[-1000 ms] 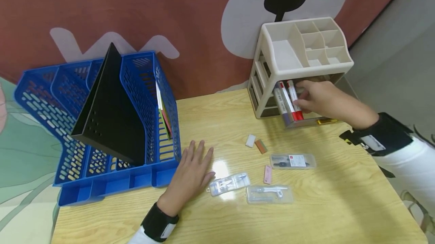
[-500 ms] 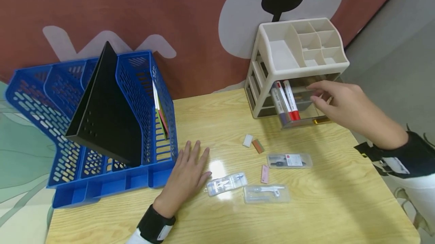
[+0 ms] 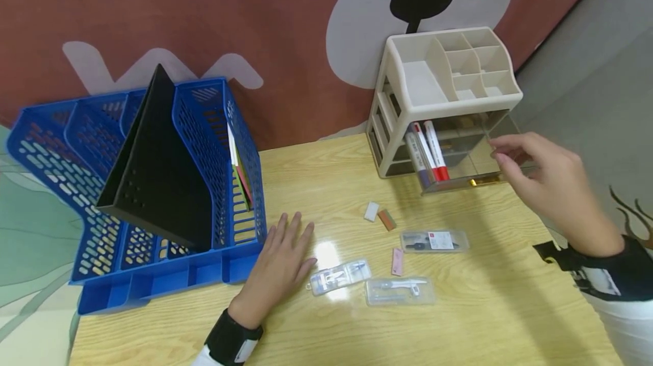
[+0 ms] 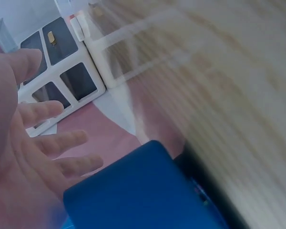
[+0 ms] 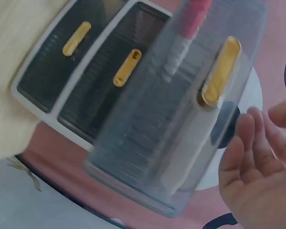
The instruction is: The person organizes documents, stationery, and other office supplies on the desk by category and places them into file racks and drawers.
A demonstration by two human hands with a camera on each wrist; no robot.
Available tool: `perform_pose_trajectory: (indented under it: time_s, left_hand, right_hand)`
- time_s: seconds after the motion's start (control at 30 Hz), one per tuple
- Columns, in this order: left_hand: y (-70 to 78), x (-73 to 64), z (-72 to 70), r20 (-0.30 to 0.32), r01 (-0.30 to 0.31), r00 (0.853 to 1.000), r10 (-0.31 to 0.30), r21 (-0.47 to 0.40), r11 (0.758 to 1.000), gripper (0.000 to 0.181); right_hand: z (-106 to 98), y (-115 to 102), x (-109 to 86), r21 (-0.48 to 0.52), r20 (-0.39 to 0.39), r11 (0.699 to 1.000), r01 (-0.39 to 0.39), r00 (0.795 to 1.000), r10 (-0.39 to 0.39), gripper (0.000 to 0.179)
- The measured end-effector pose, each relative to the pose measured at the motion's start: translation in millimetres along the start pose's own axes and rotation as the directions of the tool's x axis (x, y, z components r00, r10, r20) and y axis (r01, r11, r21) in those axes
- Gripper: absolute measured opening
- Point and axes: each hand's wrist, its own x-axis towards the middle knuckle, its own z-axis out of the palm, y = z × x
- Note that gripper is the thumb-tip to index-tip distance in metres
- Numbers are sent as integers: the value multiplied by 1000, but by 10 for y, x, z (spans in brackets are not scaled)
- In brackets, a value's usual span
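My left hand (image 3: 276,267) rests flat on the table with its fingers spread, between the blue file rack (image 3: 179,268) and a clear compass case (image 3: 340,277). Near the right front corner of the pulled-out clear drawer (image 3: 454,185), my right hand (image 3: 548,182) hovers with loosely bent fingers. The right wrist view shows nothing held in that hand, which looks apart from the drawer and its gold handle (image 5: 221,71). Inside the drawer, at its left side, lie several markers (image 3: 432,150), some red-capped. The drawer belongs to a cream desktop organizer (image 3: 459,106).
A black folder (image 3: 163,179) leans in the rack. Small papers (image 3: 240,170) stand in its right slot. On the table lie a white eraser (image 3: 371,211), an orange-and-green eraser (image 3: 387,220), a pink eraser (image 3: 397,262) and two more clear cases, one a compass case (image 3: 400,291).
My right hand has come out of the drawer, away from the markers, moving right and toward me. The left hand stays in place on the table.
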Motion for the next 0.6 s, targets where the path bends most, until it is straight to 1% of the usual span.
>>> perform_pose_trajectory:
  time_s: [0.07,0.17,0.23,0.3,0.33,0.4,0.47,0.53,0.57,0.6]
  left_hand:
    - [2,5,3,-3,-2,1000,2,-4,1000,68]
    - [8,12,11,-6,1,1000,-1,-20,1000,68]
    - [5,5,20,-7,9,1000,-9,-34,999,68]
    - [4,1,26,-3,19,1000,-19,-49,999,68]
    - [5,1,29,-1,23,1000,-23,-55,998,68]
    - [8,2,27,0,29,1000,-29,-63,998,68]
    - [18,10,12,-5,31,999,-31,-70,997,67]
    - [29,18,-2,-12,32,999,-33,-74,997,67]
    - [33,20,-6,-18,30,999,-32,-73,997,66]
    - [37,22,-12,-22,30,999,-31,-72,997,67]
  right_hand:
    - [30,14,-74,36,-48,999,-4,999,6,29]
    - [77,26,-177,95,-121,995,-27,992,39,26]
    - [122,16,-232,151,-167,987,-46,983,72,22]
    - [154,2,-299,224,-198,972,-69,973,115,19]
    - [170,-9,-335,267,-207,960,-86,968,144,17]
    - [201,-34,-416,330,-204,931,-154,952,229,13]
    - [236,-38,-498,381,-185,895,-233,929,321,7]
    - [285,-28,-582,421,-147,848,-323,898,415,4]
    - [311,-17,-623,442,-119,820,-364,882,455,3]
    - [336,-2,-660,481,-88,786,-388,871,483,3]
